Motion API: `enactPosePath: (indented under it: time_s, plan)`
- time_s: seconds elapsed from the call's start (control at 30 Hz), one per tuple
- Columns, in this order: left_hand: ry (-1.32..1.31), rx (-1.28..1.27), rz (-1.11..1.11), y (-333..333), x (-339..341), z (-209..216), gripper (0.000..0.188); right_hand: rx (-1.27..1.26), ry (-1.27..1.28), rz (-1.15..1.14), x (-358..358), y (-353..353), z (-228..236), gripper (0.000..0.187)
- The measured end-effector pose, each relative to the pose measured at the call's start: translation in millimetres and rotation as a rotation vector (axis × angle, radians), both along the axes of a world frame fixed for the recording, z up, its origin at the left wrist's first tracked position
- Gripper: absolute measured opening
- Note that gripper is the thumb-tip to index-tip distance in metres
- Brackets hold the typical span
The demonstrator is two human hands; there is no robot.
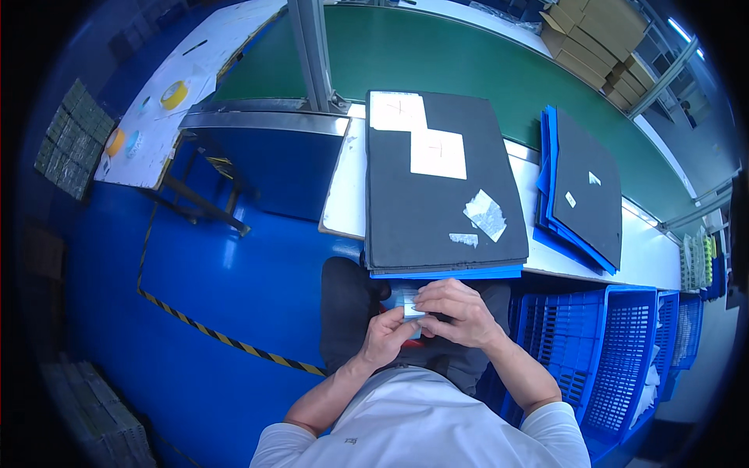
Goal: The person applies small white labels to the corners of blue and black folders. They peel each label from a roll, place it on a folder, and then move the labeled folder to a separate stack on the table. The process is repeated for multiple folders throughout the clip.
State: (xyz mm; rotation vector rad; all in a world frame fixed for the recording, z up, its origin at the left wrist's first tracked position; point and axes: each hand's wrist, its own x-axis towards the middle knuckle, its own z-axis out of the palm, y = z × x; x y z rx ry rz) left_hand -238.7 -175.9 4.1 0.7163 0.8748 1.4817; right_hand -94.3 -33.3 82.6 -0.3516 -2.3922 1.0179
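Observation:
Above my lap, both hands meet around a small, flat, pale blue-white piece [413,306]; its exact kind cannot be made out. My left hand [384,337] pinches it from the lower left, thumb and fingers closed. My right hand [459,312] closes on it from the right, the fingers bent over its upper side. Just beyond the hands lies a stack of black and blue foam sheets [445,210] on the white table [343,191]. Two white paper sheets [437,154] and torn silvery tape pieces [485,215] lie on the stack's top.
A second stack of black and blue sheets [585,187] lies to the right. Blue plastic crates [624,355] stand beneath the table there. Behind runs a green conveyor belt [421,54] with a metal post [310,54]. A side table [168,117] carries yellow tape [174,95].

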Motion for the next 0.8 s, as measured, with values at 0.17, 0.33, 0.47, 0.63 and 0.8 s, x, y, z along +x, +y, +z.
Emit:
enactPosePath:
  time_s: [0.17,0.33,0.47,0.63,0.8]
  plan:
    - [0.045,0.01,0.006,-2,2,0,0.023,-0.037,0.009,-0.016,4,-5,-6,0.024]
    - [0.216,-0.042,-0.005,-2,3,5,0.019,-0.129,0.033,-0.016,14,-5,-15,0.016]
    - [0.363,-0.004,0.005,-4,3,4,0.019,-0.289,0.005,-0.048,17,-11,-22,0.011]
    - [0.178,-0.036,0.014,-7,4,5,0.019,-0.367,-0.039,-0.038,16,-14,-13,0.017]
    - [0.202,-0.073,0.039,-6,3,0,0.017,-0.296,-0.048,-0.06,14,-18,-11,0.023]
